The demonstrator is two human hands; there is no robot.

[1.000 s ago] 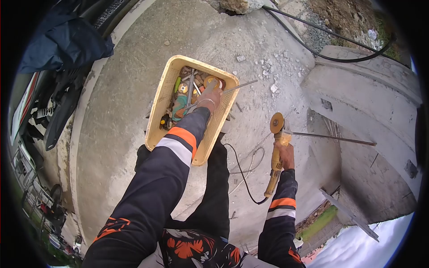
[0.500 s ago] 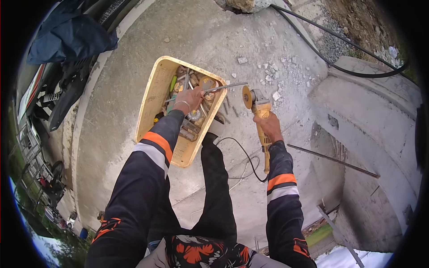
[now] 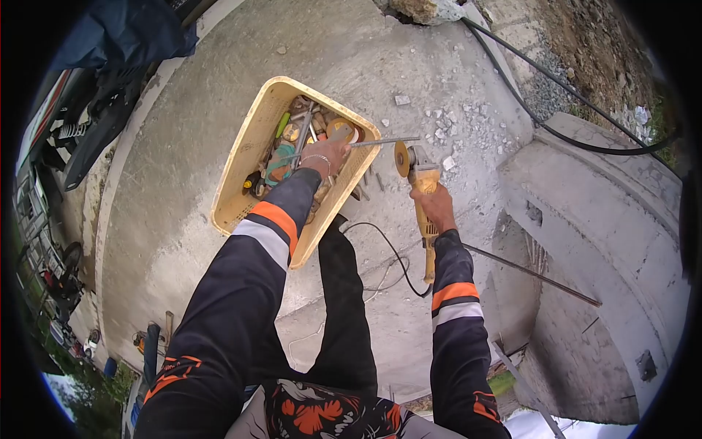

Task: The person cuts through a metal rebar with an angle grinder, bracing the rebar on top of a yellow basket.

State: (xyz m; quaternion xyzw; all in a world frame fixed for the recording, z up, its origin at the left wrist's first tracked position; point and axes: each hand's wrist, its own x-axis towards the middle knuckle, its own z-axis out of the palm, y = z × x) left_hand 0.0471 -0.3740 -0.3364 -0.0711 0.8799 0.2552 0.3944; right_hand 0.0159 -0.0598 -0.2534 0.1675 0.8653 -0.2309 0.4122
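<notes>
Grey concrete slab (image 3: 164, 154) all round, rubble (image 3: 444, 121) scattered off the crate's far right corner, black hose (image 3: 607, 148) curving along the blocks (image 3: 585, 197) at right; crate (image 3: 252, 135) sits askew just ahead of the wearer's legs (image 3: 347, 307), w/ tools (image 3: 306, 126) jumbled inside toward its far edge; L hand (image 3: 327, 155) is over those tools, nearer the crate's right edge than its left; a thin rod (image 3: 395, 139) runs out past that hand, crosses the right edge nr the far right corner & pokes out over the slab; can't tell if the L fingers pinch it or just lie against it, tips hidden; R hand (image 3: 436, 208) is outside the crate, off its right edge, fingers wrapped round the grinder (image 3: 425, 178); grinder's long axis runs fore-aft, disc (image 3: 401, 159) end away from the wearer, cable (image 3: 402, 258) end toward; disc is on the crate side, close by the rod's tip in view, depth unclear; rod lies crosswise, approx. square to the grinder; L hand's the nearer one to the rod; a bar (image 3: 534, 273) slants off right, beyond the R forearm (image 3: 455, 271).
</notes>
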